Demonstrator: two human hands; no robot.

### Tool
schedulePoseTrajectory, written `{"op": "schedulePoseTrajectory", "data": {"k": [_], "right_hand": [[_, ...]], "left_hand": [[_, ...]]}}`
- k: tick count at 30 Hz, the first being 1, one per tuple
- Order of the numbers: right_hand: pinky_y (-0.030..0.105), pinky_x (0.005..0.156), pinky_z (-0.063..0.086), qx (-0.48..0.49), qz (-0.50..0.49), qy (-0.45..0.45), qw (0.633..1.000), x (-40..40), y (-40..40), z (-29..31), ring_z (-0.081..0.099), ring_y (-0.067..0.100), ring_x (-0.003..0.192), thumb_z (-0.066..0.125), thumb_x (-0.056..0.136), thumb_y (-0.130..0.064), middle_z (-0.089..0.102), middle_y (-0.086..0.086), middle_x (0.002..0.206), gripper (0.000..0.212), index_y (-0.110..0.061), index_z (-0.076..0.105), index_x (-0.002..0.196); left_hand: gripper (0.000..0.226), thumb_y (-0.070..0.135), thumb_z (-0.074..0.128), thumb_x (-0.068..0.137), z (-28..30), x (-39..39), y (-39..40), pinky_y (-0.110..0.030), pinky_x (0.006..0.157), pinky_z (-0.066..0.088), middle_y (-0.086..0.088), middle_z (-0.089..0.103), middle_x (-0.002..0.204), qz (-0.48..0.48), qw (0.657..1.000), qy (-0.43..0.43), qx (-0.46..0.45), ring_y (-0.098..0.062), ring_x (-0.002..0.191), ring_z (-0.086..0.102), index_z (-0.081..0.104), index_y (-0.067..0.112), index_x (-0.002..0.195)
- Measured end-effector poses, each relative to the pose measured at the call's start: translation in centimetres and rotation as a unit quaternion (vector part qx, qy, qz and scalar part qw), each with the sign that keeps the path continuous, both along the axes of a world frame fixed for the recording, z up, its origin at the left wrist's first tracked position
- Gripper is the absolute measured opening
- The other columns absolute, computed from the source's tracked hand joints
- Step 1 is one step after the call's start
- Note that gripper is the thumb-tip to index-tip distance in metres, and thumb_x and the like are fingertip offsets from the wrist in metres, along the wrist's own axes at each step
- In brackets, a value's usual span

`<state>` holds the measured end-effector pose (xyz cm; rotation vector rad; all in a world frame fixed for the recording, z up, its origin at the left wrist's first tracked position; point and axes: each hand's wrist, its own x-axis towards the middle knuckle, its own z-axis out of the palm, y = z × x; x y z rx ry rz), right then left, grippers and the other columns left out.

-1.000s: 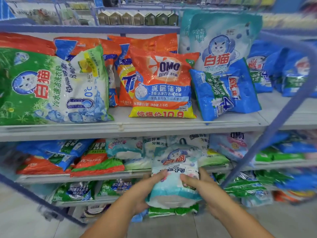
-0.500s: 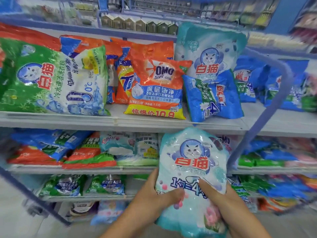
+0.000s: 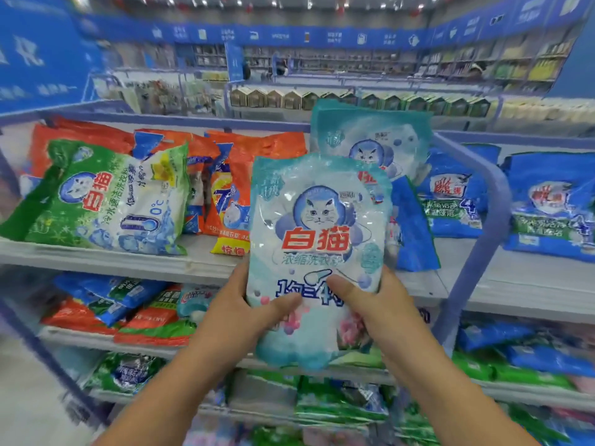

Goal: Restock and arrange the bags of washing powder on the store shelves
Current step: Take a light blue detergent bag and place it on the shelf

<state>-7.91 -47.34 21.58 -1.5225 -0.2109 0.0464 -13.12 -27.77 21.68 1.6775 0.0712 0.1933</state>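
A shop aisle with blue signage runs behind a grey tiered shelf unit (image 3: pixel 199 267) stacked with washing powder. On the top tier, a large green bag (image 3: pixel 106 201) lies at the left, orange bags (image 3: pixel 238 175) sit beside it, and blue bags (image 3: pixel 550 204) fill the right. A pale teal cat-logo bag (image 3: pixel 317 252) is held upright in front of the top tier, partly hiding a matching bag (image 3: pixel 373 136) standing behind. The left hand (image 3: pixel 248 310) and right hand (image 3: pixel 376 310) both clasp its lower half, thumbs pressed on the front.
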Motion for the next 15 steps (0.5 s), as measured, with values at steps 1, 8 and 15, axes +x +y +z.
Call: {"op": "schedulePoseTrajectory", "data": {"k": [1, 8, 15], "right_hand": [[0.022, 0.075, 0.059, 0.0, -0.001, -0.007, 1.0, 1.2, 0.8, 0.4, 0.074, 0.005, 0.089, 0.077, 0.085, -0.012, 0.079, -0.014, 0.097, 0.029, -0.024, 0.067, 0.109], [0.04, 0.09, 0.059, -0.009, -0.023, -0.046, 0.999, 9.5, 7.2, 1.7, 0.073, 0.01, 0.098, 0.085, 0.076, -0.034, 0.075, -0.009, 0.108, 0.051, -0.029, 0.058, 0.12], [0.03, 0.088, 0.052, -0.145, -0.081, -0.052, 0.985, 13.8, 11.7, -1.7, 0.067, 0.01, 0.107, 0.082, 0.08, -0.039, 0.069, -0.016, 0.114, 0.056, -0.031, 0.049, 0.124]], "left_hand": [[0.05, 0.017, 0.082, 0.08, 0.6, 0.8, 0.5, -0.021, 0.07, 0.06, 0.013, 0.078, 0.104, 0.005, 1.0, -0.009, 0.002, -0.008, 0.091, 0.076, 0.059, 0.037, 0.12], [0.041, 0.028, 0.08, 0.083, 3.0, 8.6, 5.8, -0.011, 0.064, 0.053, 0.035, 0.071, 0.088, 0.063, 0.992, -0.089, 0.065, 0.012, 0.08, 0.069, 0.055, 0.052, 0.104], [0.089, 0.076, 0.075, 0.062, -0.5, 13.9, 9.2, -0.043, 0.083, 0.058, 0.022, 0.058, 0.123, 0.156, 0.975, -0.082, 0.137, -0.008, 0.1, 0.067, 0.031, 0.048, 0.134]]}}
